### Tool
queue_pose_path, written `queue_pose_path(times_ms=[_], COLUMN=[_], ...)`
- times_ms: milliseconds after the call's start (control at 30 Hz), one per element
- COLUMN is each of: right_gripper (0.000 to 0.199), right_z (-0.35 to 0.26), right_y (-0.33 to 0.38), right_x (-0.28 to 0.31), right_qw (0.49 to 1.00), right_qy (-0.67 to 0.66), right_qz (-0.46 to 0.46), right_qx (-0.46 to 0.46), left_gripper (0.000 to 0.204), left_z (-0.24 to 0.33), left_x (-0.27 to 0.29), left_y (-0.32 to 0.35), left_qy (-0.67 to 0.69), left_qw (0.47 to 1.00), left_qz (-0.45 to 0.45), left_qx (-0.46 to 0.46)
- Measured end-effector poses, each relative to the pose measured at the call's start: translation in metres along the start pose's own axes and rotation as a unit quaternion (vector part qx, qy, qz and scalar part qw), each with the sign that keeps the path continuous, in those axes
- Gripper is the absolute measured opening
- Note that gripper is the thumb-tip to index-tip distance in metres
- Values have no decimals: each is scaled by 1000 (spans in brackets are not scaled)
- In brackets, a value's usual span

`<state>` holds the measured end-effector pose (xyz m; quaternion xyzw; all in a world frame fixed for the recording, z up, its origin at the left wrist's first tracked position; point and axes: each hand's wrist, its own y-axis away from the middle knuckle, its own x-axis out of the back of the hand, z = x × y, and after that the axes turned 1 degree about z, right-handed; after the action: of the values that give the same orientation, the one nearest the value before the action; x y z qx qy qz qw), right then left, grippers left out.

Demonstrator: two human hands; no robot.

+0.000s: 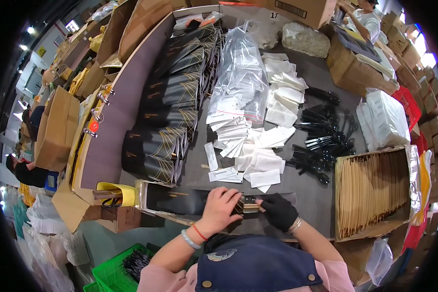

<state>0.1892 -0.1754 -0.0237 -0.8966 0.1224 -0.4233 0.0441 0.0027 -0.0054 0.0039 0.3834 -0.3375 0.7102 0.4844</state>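
My bare left hand [221,209] closes over the right end of a long black paper sleeve [177,200] with gold lines, lying along the near table edge. At the sleeve's mouth sits a small bundle of tan and shiny black pieces [250,205]; its exact contents are partly covered. My right hand [279,211], in a black glove, pinches the outer end of that bundle. Just beyond my hands lie loose white paper packets [263,165]. Black plastic spoons [321,141] are heaped to their right.
Overlapping rows of black sleeves [168,102] fill the table's left side. A clear plastic bag [241,68] lies at centre back. At right stands a carton [343,194] packed with tan paper-wrapped strips. A green crate [114,272] is below left. Another person [365,22] works at far right.
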Motion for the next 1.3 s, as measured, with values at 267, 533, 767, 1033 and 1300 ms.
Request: queue_pose_path(times_ms=[267, 533, 767, 1033, 1300], right_gripper=[25, 59, 61, 63, 60], right_z=[-12, -13, -13, -27, -40], right_y=[-7, -10, 2, -1, -12], right_x=[-14, 17, 69, 57, 59], right_qw=[974, 987, 975, 975, 972], right_qy=[-162, 150, 114, 160, 179], right_qz=[25, -34, 98, 33, -87], right_qx=[-157, -38, -162, -148, -124], left_gripper=[76, 46, 24, 77, 90], left_z=[16, 21, -50, -16, -26], left_x=[-6, 11, 133, 16, -16], left_y=[-18, -36, -58, 4, 20], left_qy=[-38, -127, -133, -129, 41], left_qw=[999, 969, 986, 973, 964], left_qz=[-30, -192, -61, 112, 119], left_qx=[-14, -92, -75, 154, 235])
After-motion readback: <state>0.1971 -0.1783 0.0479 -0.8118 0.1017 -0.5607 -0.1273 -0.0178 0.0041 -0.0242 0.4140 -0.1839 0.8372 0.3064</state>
